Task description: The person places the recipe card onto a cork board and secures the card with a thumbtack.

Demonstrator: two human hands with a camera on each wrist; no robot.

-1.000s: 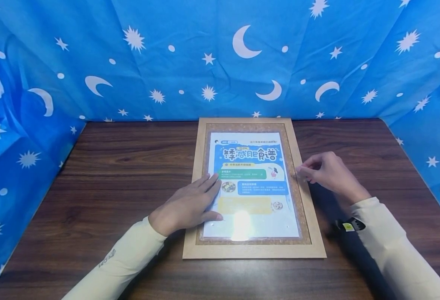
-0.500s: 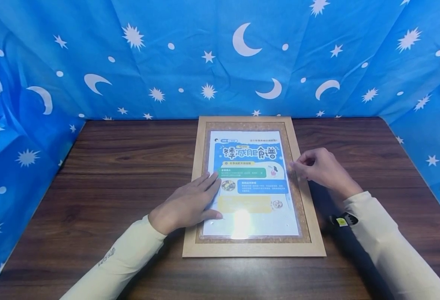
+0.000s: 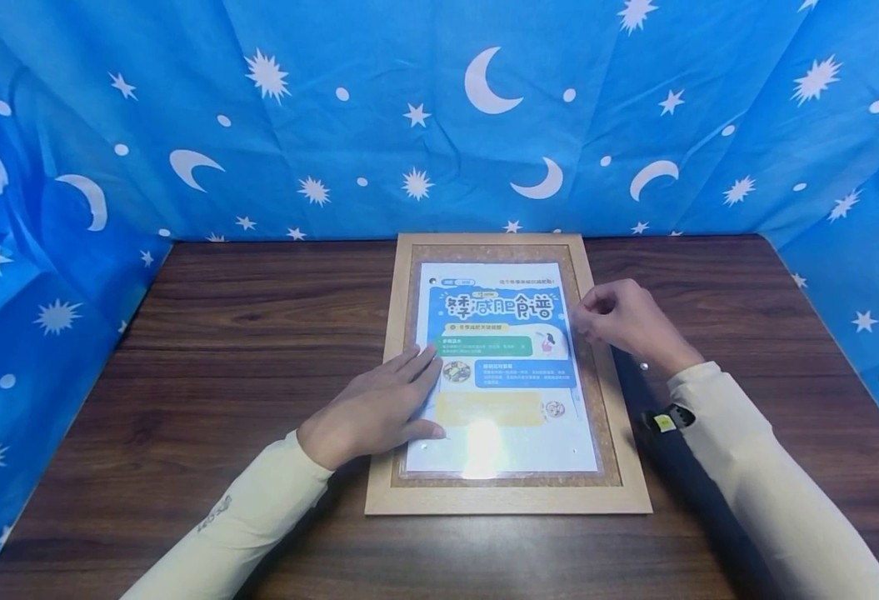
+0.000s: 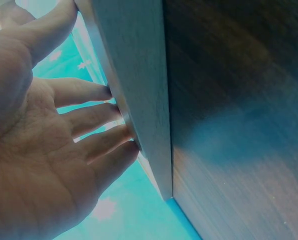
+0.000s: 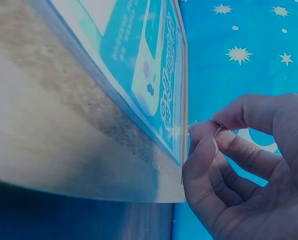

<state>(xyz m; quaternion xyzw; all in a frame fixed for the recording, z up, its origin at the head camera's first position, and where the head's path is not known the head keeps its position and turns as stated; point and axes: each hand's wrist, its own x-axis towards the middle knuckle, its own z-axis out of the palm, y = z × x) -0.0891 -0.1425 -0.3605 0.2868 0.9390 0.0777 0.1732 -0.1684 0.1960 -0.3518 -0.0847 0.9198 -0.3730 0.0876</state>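
Note:
A laminated printed sheet [image 3: 502, 454] lies on a wood-framed cork board [image 3: 510, 501] on the table. My left hand [image 3: 375, 412] rests over the board's left side, fingers spread and nearly straight, with the fingertips on the sheet's edge. In the left wrist view the left hand [image 4: 64, 130] has its fingertips against the wooden frame [image 4: 134, 90]. My right hand [image 3: 626, 321] is over the board's right side, near the sheet's upper right edge. Between thumb and fingers the right hand [image 5: 249, 165] pinches a thin metal pin [image 5: 218, 130], mostly hidden by them.
A small shiny dot [image 3: 644, 367] lies on the dark wooden table [image 3: 259, 333] beside the right wrist. Small round spots show near the sheet's corners, too small to identify. A blue cloth [image 3: 379, 142] with moons and stars stands behind and at both sides.
My right hand has moved left and farther away, from the frame's right edge to above the cork near the sheet. The small dot on the table has come into sight. The left hand stays put.

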